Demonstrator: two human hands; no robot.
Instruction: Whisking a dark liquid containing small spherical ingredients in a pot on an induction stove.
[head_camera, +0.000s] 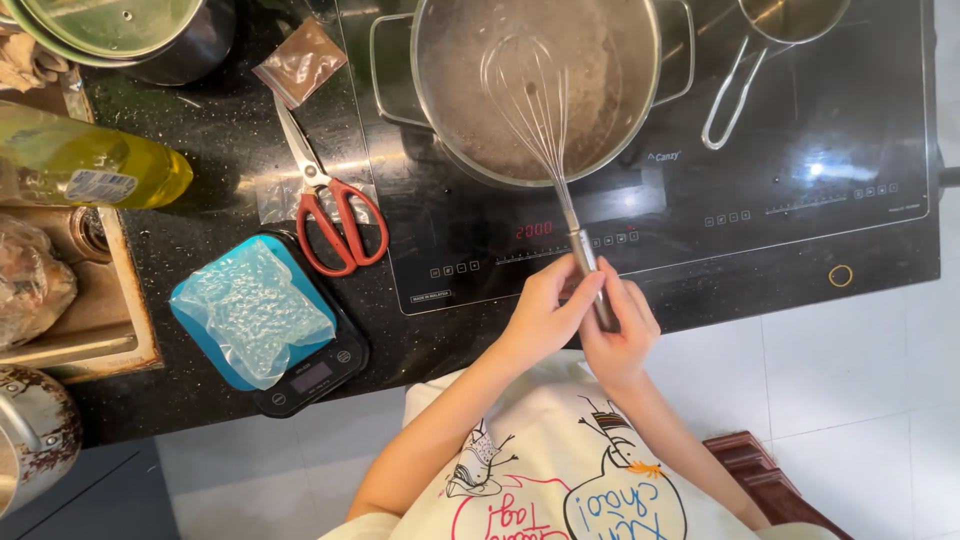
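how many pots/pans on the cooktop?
2: a large steel pot at centre holding the whisk, and a small saucepan at the top right, cut off by the frame edge.

Bare forearms, no sleeves, cream apron (560, 470) w/ cartoon drawings, red & dark blue speech bubbles

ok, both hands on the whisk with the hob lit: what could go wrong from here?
1. The left hand and right hand pinch only the end of the whisk handle; it could slip or twist and fling batter-like liquid from the pot.
2. The induction hob display is lit; liquid might scorch or boil over.
3. The scissors lie near the hob edge and could be knocked.
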